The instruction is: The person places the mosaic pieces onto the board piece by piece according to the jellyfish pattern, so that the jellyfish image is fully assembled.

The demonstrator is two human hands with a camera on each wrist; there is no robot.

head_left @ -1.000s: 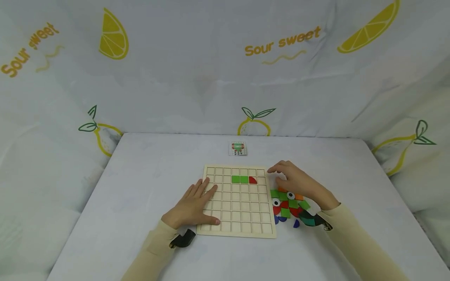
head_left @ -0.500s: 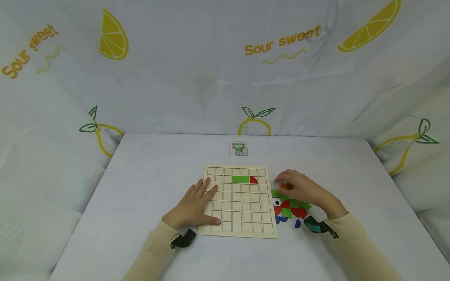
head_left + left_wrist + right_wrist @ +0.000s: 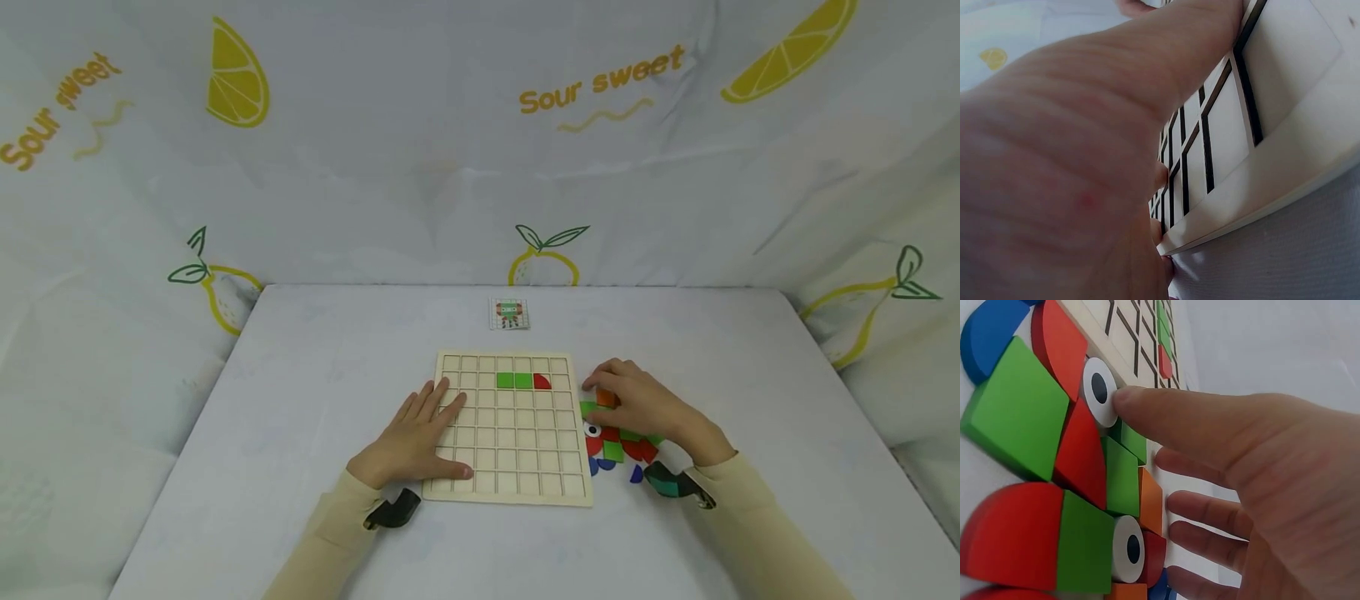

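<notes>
The left hand (image 3: 408, 437) is spread across the board's (image 3: 517, 500) left edge. The right hand (image 3: 641, 404), loosely opened, has been brought from near its top right corner to the loose pieces (image 3: 612, 451) beside its right edge; no grip is seen, and seating a fourth tile seems unstarted beyond the three tiles (image 3: 522, 381).

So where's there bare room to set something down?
Bare table lies left of the left grip, either side of the picture card, and along the near edge of the board. It's crowded at the board's right edge, where loose coloured pieces bunch under and beside the right grip.
</notes>
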